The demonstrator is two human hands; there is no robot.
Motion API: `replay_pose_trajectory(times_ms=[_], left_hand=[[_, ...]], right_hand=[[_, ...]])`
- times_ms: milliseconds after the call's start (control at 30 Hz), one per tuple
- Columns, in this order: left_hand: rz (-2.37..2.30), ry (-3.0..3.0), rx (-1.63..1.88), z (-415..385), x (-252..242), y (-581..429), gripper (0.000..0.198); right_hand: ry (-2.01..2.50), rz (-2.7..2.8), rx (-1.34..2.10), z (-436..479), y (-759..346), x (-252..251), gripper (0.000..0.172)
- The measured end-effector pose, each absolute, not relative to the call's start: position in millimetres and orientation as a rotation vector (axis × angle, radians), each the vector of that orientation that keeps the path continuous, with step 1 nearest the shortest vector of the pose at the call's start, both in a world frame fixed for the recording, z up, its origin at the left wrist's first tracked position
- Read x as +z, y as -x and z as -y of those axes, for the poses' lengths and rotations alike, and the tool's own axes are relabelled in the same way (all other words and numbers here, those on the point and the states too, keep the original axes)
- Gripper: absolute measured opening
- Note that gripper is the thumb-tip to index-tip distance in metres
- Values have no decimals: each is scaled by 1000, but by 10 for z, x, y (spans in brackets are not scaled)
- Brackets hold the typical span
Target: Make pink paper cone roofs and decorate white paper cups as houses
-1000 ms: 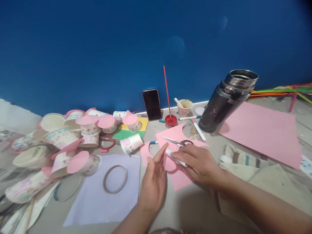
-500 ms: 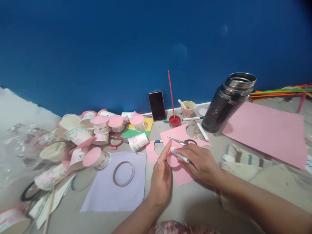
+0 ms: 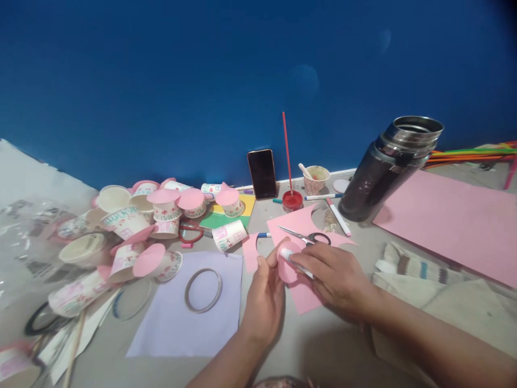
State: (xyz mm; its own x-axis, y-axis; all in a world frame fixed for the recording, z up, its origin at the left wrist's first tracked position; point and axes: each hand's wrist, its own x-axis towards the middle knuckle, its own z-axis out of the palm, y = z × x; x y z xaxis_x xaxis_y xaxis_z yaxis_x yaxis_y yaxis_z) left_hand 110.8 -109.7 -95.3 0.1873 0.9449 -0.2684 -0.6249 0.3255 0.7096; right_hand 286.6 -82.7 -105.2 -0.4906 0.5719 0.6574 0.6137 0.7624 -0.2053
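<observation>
My left hand (image 3: 264, 299) is closed around the edge of a round pink paper piece (image 3: 286, 274), which is tilted up towards me. In my right hand (image 3: 341, 277) is a white glue stick (image 3: 298, 263) with blue print, its tip against the paper circle. Just beyond my fingers lie scissors (image 3: 291, 234) with dark handles, on a pink sheet (image 3: 304, 299) with rounded cut-outs. Part of the glue stick is covered by my right fingers.
Decorated paper cups (image 3: 129, 223) with pink tops crowd the left side. A tape roll (image 3: 186, 293) rests on lilac paper (image 3: 161, 337). A phone (image 3: 262, 175), a red paint pot (image 3: 292, 202), a dark flask (image 3: 375, 175) and a large pink sheet (image 3: 452, 226) stand or lie beyond.
The pink circle has been raised and tilted in my left hand, so more of its face shows. The glue stick has shifted slightly across it. The view has moved a little.
</observation>
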Motion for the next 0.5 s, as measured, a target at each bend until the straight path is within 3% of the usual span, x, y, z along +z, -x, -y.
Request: replay_pose_trajectory(times_ms=[500], left_hand=[[-822, -435, 1125, 1080, -954, -1082, 69]], right_hand=[[870, 2309, -6, 818, -2889, -1033, 23]])
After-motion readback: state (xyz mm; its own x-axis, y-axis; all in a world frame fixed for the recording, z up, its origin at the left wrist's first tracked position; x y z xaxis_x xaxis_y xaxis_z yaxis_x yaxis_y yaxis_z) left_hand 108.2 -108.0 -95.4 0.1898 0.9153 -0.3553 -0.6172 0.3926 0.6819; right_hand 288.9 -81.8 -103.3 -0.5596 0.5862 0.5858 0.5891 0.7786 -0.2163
